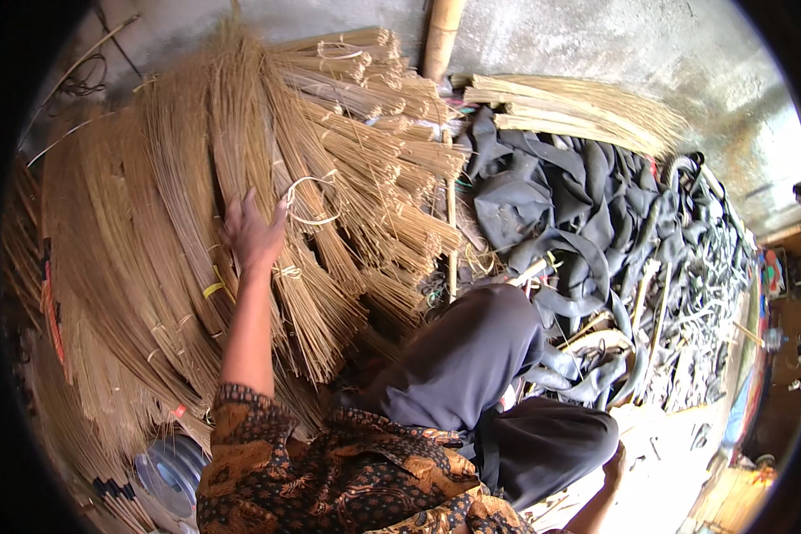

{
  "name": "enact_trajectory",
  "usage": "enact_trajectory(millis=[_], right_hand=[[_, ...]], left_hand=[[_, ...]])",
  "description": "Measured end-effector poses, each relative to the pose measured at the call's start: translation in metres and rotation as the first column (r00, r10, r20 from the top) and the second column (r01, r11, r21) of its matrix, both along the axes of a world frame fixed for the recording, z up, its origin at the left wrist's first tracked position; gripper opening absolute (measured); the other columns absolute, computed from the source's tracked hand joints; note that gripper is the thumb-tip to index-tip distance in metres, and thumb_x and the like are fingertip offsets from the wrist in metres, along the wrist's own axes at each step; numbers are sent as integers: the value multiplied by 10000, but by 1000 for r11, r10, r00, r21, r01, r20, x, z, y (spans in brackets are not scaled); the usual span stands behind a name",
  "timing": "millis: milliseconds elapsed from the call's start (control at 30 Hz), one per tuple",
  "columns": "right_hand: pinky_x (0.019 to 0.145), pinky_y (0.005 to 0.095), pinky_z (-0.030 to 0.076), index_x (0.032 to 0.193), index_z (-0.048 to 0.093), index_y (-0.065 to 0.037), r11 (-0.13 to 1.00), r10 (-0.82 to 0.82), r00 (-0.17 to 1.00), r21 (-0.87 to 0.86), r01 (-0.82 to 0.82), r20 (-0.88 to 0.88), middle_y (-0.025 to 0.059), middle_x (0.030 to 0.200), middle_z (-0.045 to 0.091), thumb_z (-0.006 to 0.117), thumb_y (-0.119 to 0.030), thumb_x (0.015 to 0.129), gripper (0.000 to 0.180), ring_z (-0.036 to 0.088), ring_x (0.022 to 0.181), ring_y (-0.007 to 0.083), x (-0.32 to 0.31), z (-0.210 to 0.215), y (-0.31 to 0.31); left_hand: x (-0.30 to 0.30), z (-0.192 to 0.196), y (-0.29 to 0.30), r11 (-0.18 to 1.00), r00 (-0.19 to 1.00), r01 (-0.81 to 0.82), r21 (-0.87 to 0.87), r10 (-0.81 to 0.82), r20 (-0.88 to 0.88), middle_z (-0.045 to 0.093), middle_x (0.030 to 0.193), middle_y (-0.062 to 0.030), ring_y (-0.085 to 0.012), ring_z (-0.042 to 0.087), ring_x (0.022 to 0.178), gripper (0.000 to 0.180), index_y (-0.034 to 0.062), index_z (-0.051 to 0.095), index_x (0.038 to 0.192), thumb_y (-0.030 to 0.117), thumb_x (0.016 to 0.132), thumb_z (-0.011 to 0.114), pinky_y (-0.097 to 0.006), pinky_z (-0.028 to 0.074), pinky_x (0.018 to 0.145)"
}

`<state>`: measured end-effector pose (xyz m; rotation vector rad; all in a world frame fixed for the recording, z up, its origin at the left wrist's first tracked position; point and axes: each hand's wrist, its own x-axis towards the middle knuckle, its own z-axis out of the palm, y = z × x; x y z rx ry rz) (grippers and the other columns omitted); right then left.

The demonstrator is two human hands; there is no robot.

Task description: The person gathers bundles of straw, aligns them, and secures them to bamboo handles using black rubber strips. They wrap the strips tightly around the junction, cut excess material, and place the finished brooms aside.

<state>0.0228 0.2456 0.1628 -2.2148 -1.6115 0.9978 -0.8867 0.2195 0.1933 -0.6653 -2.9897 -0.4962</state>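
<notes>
My left hand point(256, 230) is wrapped over a bundle of thin brown sticks point(240, 133) in the large pile at the left, thumb on one side and fingers on the other. The bundle's wispy tips point to the far side and look slightly blurred. Beside my thumb, a pale loop point(313, 200) lies on the neighbouring bundles. A yellow tie point(212, 289) shows just left of my forearm. My right hand point(614, 465) is low at the right, against my bent knee, and its fingers are mostly hidden.
Many tied stick bundles point(378, 151) are stacked with cut ends facing right. Black rubber strips point(587, 196) heap up beyond my knees, with a paler bundle point(578, 111) on top by the wall. A bamboo pole point(442, 40) leans there. A clear plastic container point(171, 472) stands at lower left.
</notes>
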Motion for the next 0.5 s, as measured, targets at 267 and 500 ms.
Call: enact_trajectory(millis=[267,500], right_hand=[[603,259,456,1131,710,16,993,-115,993,17,114,14,12,802,685,574,-298,1072,347,551,672,77,-27,64,-12],[639,340,552,1238,656,35,992,102,989,64,-110,111,130,917,697,551,-406,1079,480,700,728,204,-70,80,25]], left_hand=[[-29,-35,76,972,992,2,-237,28,123,44,1760,-120,-445,-69,1602,975,216,182,1686,721,945,564,-755,-85,1200],[-27,-59,83,983,991,29,-183,-5,131,36,1753,-153,-518,-67,1577,1039,202,152,1690,750,918,581,-768,-4,1196]])
